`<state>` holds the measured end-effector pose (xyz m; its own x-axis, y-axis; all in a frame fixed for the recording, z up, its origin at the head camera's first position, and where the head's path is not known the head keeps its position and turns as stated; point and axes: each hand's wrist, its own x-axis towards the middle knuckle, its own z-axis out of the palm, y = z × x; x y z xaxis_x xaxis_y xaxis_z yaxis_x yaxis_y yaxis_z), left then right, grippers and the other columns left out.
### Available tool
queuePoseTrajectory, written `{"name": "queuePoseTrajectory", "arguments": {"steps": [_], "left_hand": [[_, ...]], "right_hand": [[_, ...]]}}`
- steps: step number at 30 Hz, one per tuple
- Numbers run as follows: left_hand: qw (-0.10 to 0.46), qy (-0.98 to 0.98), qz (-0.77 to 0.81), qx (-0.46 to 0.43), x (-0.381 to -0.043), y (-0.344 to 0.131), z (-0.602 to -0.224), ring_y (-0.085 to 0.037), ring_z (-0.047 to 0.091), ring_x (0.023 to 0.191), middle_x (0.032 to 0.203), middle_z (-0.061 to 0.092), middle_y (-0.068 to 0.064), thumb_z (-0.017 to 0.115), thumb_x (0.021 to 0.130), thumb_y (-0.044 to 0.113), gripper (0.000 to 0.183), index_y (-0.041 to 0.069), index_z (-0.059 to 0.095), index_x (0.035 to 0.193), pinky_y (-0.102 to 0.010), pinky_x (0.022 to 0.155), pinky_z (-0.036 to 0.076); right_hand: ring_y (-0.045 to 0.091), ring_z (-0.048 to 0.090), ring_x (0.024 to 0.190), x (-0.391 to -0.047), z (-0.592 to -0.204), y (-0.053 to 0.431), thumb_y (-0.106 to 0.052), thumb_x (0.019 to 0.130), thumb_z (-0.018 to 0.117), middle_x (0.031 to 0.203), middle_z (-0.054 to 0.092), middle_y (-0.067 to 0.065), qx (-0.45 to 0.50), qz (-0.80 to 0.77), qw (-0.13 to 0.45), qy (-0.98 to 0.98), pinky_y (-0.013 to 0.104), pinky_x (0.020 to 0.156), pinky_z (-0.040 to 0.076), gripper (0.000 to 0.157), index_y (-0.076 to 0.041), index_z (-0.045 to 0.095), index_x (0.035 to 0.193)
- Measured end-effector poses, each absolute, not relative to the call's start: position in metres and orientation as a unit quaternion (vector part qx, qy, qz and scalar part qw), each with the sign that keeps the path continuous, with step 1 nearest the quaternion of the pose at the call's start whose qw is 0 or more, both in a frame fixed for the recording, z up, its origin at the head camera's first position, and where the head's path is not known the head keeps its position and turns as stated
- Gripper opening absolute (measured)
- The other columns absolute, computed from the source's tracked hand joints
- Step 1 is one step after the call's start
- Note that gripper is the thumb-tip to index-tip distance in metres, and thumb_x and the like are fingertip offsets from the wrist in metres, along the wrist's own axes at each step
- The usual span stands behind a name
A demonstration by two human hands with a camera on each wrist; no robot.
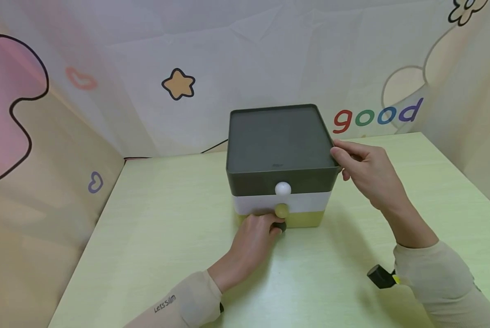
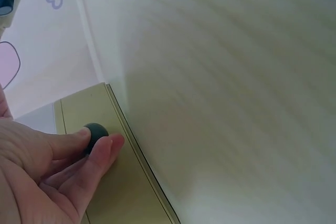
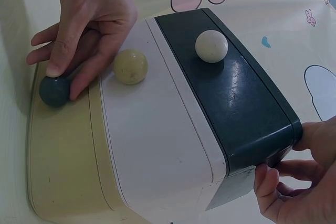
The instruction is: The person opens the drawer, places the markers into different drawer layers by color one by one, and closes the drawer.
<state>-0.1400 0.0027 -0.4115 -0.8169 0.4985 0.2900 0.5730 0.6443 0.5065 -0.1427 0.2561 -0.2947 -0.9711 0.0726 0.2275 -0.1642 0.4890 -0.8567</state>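
Observation:
A three-tier drawer box (image 1: 279, 139) stands on the table, its tiers dark green, white and yellow-green from top to bottom. Each drawer front bears a round knob: a white knob (image 3: 211, 46) on top, a yellow knob (image 3: 130, 66) in the middle, a dark green knob (image 2: 96, 134) at the bottom. My left hand (image 1: 251, 239) pinches the dark green knob between thumb and fingers. At the box's upper right side, my right hand (image 1: 365, 171) grips the top tier's edge with thumb and fingertips. All three drawers appear closed.
The pale green table (image 1: 159, 218) extends around the box. Behind it hangs a printed backdrop (image 1: 212, 54) with a star and the word "good". A small black device (image 1: 381, 276) sits by the right sleeve.

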Motion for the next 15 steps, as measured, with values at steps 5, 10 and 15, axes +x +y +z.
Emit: {"name": "queuePoseTrajectory", "arguments": {"steps": [5,10,15], "left_hand": [[0.076,-0.902,-0.3,-0.3,-0.14,0.003,-0.414,-0.016,0.073,0.086,0.098,0.078,0.0,0.079,0.088,0.002,0.018,0.008,0.08,0.105,-0.027,0.076,0.058],[0.085,-0.906,-0.285,-0.303,-0.138,0.0,-0.414,-0.016,0.072,0.079,0.097,0.078,0.003,0.074,0.091,0.003,0.019,0.012,0.08,0.107,-0.029,0.066,0.057],[0.089,-0.911,-0.26,-0.307,-0.136,-0.008,-0.412,-0.014,0.067,0.072,0.098,0.077,0.006,0.071,0.093,0.01,0.02,0.018,0.08,0.11,-0.03,0.053,0.05]], "right_hand": [[0.014,0.057,0.067,-0.143,-0.294,0.256,-0.03,0.106,0.06,0.091,0.065,-0.002,0.024,0.51,0.113,-0.852,0.034,0.052,0.032,0.046,-0.006,0.059,0.145],[0.014,0.057,0.069,-0.143,-0.294,0.258,-0.033,0.106,0.059,0.094,0.065,-0.004,0.016,0.512,0.1,-0.853,0.03,0.056,0.038,0.048,-0.007,0.058,0.147],[0.014,0.057,0.073,-0.142,-0.294,0.259,-0.037,0.107,0.057,0.092,0.065,-0.006,0.008,0.522,0.083,-0.849,0.024,0.064,0.045,0.05,-0.009,0.056,0.149]]}}
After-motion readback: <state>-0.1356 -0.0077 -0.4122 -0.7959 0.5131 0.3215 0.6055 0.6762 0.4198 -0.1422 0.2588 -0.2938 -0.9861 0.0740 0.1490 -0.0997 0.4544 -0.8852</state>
